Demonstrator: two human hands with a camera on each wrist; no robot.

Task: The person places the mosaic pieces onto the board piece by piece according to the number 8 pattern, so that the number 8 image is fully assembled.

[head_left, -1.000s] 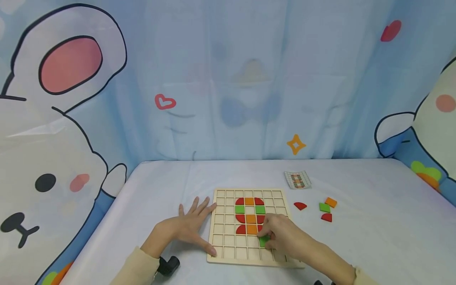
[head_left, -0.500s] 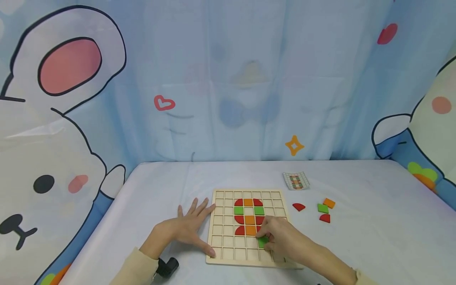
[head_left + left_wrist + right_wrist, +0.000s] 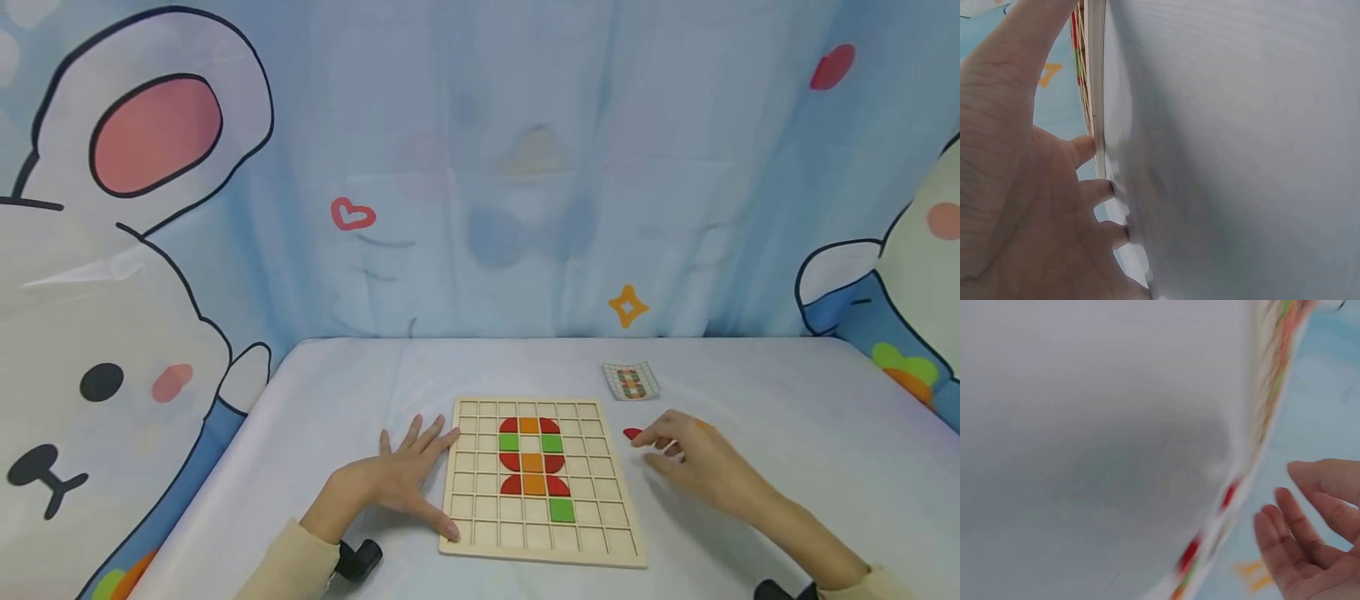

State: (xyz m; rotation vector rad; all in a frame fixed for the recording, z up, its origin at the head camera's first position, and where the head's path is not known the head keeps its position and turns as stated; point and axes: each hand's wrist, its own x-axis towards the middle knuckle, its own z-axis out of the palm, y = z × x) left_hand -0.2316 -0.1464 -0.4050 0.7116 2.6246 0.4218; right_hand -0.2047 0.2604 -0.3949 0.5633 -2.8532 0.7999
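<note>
My left hand (image 3: 408, 475) lies with fingers spread against the left edge of a pale wooden grid board (image 3: 543, 558), thumb at its lower left corner. Red quarter-round, orange square and green square tiles fill several cells in the middle of the grid. Lowest of these is a green tile (image 3: 562, 510). Off the board to the right, my right hand (image 3: 697, 458) hovers with its fingertips close to a loose red quarter-round tile (image 3: 632, 432). In the right wrist view the thumb and fingers of that hand (image 3: 1316, 544) stand apart with nothing between them.
A small printed pattern card (image 3: 631, 381) lies behind the board's right corner. The other loose tiles are mostly hidden behind my right hand in the head view; a blurred red tile (image 3: 1190, 555) shows in the right wrist view. A printed curtain (image 3: 480, 250) hangs behind the table.
My right hand has left the green tile in its grid cell and moved right, off the board, to the loose red tile. The left hand has stayed in place.
</note>
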